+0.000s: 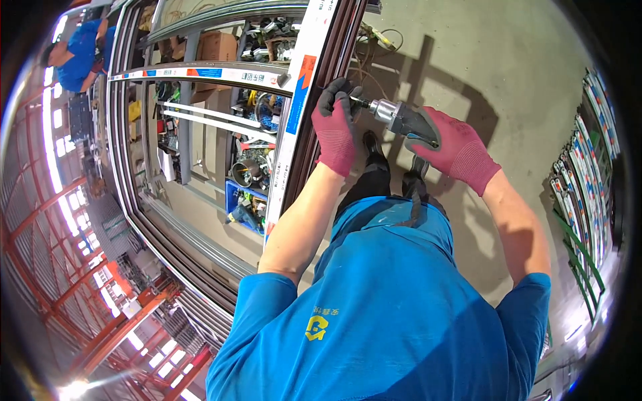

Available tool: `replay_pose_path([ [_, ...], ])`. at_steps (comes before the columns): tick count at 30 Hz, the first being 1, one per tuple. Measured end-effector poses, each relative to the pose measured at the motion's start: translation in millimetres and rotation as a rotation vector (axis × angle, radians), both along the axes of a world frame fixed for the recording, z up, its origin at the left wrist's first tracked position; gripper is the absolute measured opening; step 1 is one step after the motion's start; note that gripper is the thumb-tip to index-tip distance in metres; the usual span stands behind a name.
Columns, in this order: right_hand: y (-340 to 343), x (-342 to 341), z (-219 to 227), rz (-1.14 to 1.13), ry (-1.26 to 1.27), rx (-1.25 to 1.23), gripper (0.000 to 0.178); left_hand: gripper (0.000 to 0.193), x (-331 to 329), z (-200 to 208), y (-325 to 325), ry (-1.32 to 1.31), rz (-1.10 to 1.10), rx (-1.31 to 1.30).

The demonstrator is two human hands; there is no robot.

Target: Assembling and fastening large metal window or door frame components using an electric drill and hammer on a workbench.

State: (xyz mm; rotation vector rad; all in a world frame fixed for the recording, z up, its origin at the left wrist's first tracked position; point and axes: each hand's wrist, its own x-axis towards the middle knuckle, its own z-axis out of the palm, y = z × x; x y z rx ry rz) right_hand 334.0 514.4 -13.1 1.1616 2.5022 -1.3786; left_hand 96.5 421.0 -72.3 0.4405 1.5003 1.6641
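Note:
My right hand (455,144), in a maroon glove with a dark grey palm, is wrapped round a power drill (394,115). The drill has a silver front end and a dark body, and its bit points left at the frame's side. Close to the bit's tip, my left hand (334,123), in a matching glove, has its fingers pinched together against the side of the frame. Whatever sits in that pinch is too small to make out. The large dark metal frame (309,164) carries white, blue and red protective film along its top face.
Below the frame's openings are a blue bin (242,208) of parts and a cardboard box (217,50). Film-wrapped profiles (588,174) stand stacked at the far right. A cable (384,43) lies on the floor ahead. A person in blue (80,57) is at the upper left.

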Motion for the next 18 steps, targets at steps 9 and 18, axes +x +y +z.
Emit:
replay_pose_path([
  [9,14.6,-17.4,8.2,0.037,-0.042,0.038,0.081,0.037,-17.1,-4.3,-1.4,-0.081,0.074,-0.069],
  [18,21.7,-15.2,-11.6,0.077,-0.011,0.084,0.079,0.049,-84.7,87.7,-83.4,1.148,-0.081,-0.377],
])
